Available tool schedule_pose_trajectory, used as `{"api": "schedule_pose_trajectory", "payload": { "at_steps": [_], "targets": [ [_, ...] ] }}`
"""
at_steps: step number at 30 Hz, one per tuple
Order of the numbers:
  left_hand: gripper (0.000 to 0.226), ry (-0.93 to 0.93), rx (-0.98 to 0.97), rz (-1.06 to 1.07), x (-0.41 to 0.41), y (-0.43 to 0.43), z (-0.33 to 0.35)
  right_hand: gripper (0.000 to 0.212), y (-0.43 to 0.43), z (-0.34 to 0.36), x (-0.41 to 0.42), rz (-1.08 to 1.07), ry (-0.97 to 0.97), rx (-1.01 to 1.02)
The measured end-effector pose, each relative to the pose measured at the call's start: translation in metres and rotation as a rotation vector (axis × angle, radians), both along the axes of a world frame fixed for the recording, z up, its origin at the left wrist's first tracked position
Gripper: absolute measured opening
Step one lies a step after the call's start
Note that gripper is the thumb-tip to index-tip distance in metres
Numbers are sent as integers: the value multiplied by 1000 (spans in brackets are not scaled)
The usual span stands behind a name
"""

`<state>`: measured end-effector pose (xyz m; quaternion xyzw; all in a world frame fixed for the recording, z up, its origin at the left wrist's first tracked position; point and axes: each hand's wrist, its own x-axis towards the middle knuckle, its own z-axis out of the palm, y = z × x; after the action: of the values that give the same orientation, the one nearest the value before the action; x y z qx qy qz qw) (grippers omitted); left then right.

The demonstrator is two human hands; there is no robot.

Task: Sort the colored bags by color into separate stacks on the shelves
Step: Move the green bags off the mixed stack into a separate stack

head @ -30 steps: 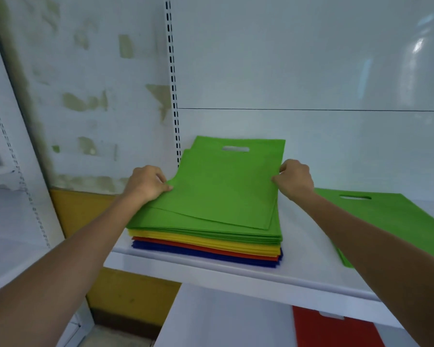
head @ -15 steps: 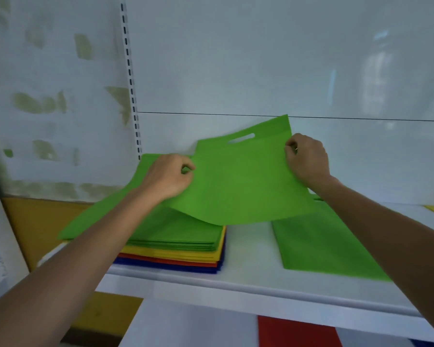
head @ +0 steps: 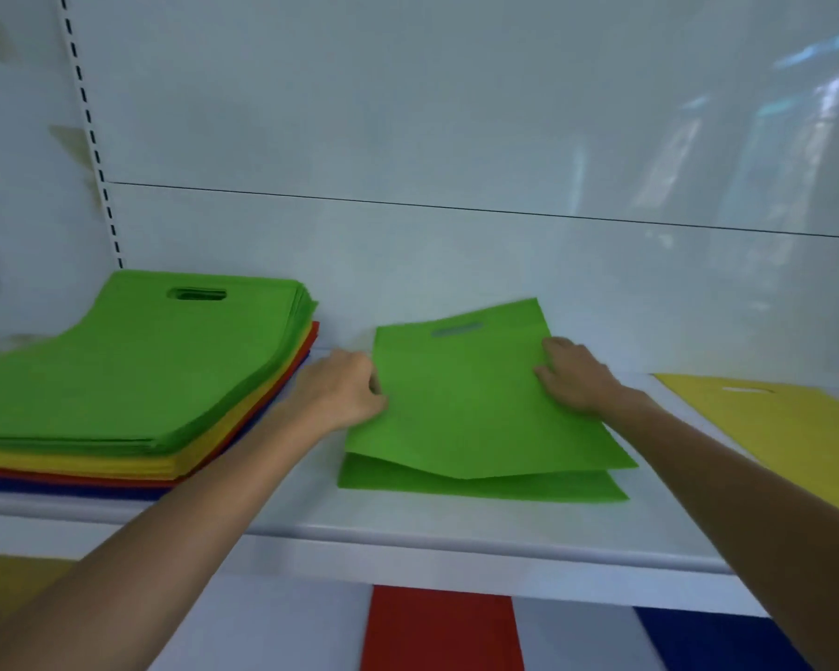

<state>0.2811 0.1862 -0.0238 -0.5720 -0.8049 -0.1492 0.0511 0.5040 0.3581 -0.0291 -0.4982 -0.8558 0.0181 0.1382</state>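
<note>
A green bag lies on top of another green bag in the middle of the white shelf. My left hand pinches its left edge. My right hand holds its right edge, fingers curled over the cloth. At the left stands the mixed stack: green bags on top, then yellow, red and blue layers beneath. A yellow bag lies flat at the right end of the shelf.
On the lower shelf lie a red bag and a blue bag. A slotted upright runs up the back panel at the left. Bare shelf shows between the stacks and along the front lip.
Both hands have carried the green bag from the mixed stack rightwards and lowered it onto the separate green bag. The view has swung right, bringing the yellow bag into sight.
</note>
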Motion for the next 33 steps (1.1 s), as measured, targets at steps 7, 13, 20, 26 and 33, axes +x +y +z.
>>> {"api": "schedule_pose_trajectory", "payload": {
  "at_steps": [7,13,20,26,33],
  "targets": [
    [20,-174,-149,51,12,3,-17,33,2,-28,0,-49,-158,-199],
    [30,-119,-173,128,16,8,-23,24,1,-31,2,-88,-171,-83],
    [52,-62,-135,47,-3,4,16,25,-10,-9,-17,-121,-83,-4],
    [42,-33,35,31,-77,-40,69,36,-29,31,-71,-11,104,118],
    [37,-106,42,178,-208,-121,66,35,-74,53,-170,87,279,112]
  ]
}}
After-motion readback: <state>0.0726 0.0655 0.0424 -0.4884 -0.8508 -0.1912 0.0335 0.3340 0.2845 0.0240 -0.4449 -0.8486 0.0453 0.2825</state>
